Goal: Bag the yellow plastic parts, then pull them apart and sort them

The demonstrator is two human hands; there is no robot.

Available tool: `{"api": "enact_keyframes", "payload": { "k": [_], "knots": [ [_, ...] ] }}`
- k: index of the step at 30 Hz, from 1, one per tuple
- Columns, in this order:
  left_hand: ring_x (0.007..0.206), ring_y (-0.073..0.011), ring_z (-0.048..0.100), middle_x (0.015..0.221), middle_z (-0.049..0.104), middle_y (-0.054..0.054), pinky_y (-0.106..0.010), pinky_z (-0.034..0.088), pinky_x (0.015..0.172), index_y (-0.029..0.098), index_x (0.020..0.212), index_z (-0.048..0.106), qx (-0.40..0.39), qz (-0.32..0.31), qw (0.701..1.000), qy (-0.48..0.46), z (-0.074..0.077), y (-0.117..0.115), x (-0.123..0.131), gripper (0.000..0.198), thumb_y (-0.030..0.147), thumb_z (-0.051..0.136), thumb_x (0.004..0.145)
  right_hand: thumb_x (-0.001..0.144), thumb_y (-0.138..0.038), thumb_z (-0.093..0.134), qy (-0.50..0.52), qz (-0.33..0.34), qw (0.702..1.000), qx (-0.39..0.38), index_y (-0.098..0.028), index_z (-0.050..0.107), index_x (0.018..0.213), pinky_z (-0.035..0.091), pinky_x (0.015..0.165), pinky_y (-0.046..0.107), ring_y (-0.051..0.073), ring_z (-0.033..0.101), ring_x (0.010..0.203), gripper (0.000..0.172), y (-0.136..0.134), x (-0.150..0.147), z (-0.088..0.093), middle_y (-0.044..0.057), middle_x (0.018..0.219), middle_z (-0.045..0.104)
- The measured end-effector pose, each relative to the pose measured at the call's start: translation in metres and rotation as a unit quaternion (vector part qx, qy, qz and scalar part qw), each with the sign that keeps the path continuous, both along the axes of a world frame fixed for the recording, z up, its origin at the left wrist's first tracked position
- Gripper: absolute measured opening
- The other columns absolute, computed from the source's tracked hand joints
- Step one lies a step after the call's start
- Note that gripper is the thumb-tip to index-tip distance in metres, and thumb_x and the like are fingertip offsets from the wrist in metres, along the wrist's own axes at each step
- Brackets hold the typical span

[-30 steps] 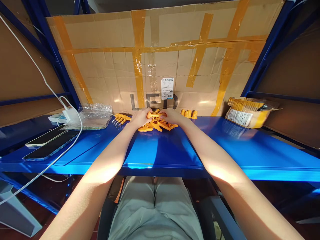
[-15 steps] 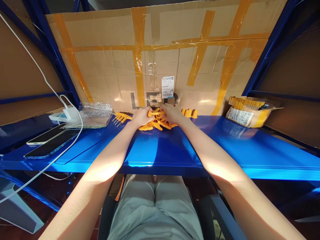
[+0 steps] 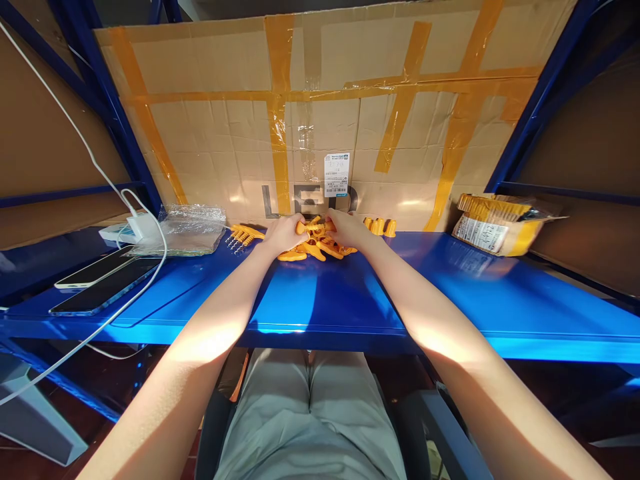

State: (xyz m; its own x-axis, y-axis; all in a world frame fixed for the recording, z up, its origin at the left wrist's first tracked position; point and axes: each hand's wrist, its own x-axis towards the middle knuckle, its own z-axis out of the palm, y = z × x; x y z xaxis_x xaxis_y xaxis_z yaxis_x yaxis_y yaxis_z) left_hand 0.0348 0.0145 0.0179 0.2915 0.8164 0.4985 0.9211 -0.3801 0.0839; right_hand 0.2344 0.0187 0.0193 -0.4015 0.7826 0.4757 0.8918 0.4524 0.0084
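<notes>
Both hands are over a pile of orange plastic pieces (image 3: 313, 251) at the back of the blue table. My left hand (image 3: 284, 233) is closed, its thumb and fingers pinching the rounded end of an orange plastic piece with a ribbed, spiral-looking middle (image 3: 315, 228). At the other side, my right hand (image 3: 346, 229) is closed with its fingertips on an orange part in line with that piece. Whether the two parts are joined is too small to tell. Left of my left hand lie several orange pieces with silver spiral ends (image 3: 243, 237). Several orange caps (image 3: 381, 227) stand right of my right hand.
A cardboard sheet (image 3: 210, 147) with orange tape closes off the back of the blue table (image 3: 285, 300). Two phones (image 3: 105, 287), a white charger with its cable (image 3: 145, 227) and bubble wrap (image 3: 193, 230) lie left. On the right sits an open, taped package (image 3: 493, 230).
My right hand has shifted slightly right and its fingers have drawn closer together. More of the ribbed orange part now shows between the hands. My left hand stays nearly still.
</notes>
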Motion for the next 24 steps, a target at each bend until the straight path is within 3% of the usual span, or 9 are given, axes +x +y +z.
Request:
{"api": "enact_keyframes", "payload": {
  "k": [7, 14, 19, 24],
  "knots": [
    [0.094, -0.0298, 0.067, 0.095, 0.073, -0.008, -0.033, 0.049, 0.072, 0.022, 0.114, 0.065, -0.013, 0.015, 1.000, 0.002, 0.000, 0.002, -0.005, 0.041, 0.036, 0.060, 0.077, 0.090, -0.024, 0.054, 0.003, -0.022, 0.999, -0.047, -0.019, 0.058, 0.117, 0.041, 0.086, 0.037, 0.028, 0.063, 0.106, 0.028, 0.000, 0.005, 0.000, 0.011, 0.117, 0.069],
    [0.102, -0.0281, 0.067, 0.105, 0.073, -0.007, -0.034, 0.050, 0.084, 0.024, 0.116, 0.069, -0.002, 0.044, 0.999, -0.018, -0.003, 0.007, -0.008, 0.034, 0.028, 0.055, 0.085, 0.090, -0.026, 0.056, 0.052, -0.031, 0.998, 0.022, -0.017, 0.061, 0.114, 0.039, 0.092, 0.042, 0.030, 0.062, 0.108, 0.026, 0.000, 0.009, 0.004, 0.012, 0.116, 0.070],
    [0.104, -0.0295, 0.067, 0.105, 0.073, -0.009, -0.038, 0.051, 0.086, 0.022, 0.116, 0.068, 0.011, 0.107, 0.989, -0.101, -0.003, 0.013, -0.018, 0.036, 0.015, 0.049, 0.086, 0.089, -0.025, 0.055, 0.118, -0.066, 0.987, 0.089, -0.017, 0.063, 0.111, 0.040, 0.091, 0.044, 0.031, 0.059, 0.109, 0.025, 0.009, 0.023, 0.005, 0.014, 0.113, 0.069],
    [0.106, -0.0291, 0.066, 0.106, 0.071, -0.010, -0.040, 0.051, 0.089, 0.022, 0.118, 0.065, 0.027, 0.160, 0.958, -0.238, -0.009, 0.028, -0.041, 0.041, 0.008, 0.052, 0.082, 0.086, -0.030, 0.058, 0.230, -0.168, 0.946, 0.155, -0.017, 0.066, 0.103, 0.043, 0.090, 0.045, 0.032, 0.055, 0.111, 0.023, 0.029, 0.060, -0.007, 0.016, 0.114, 0.066]
  ]
}}
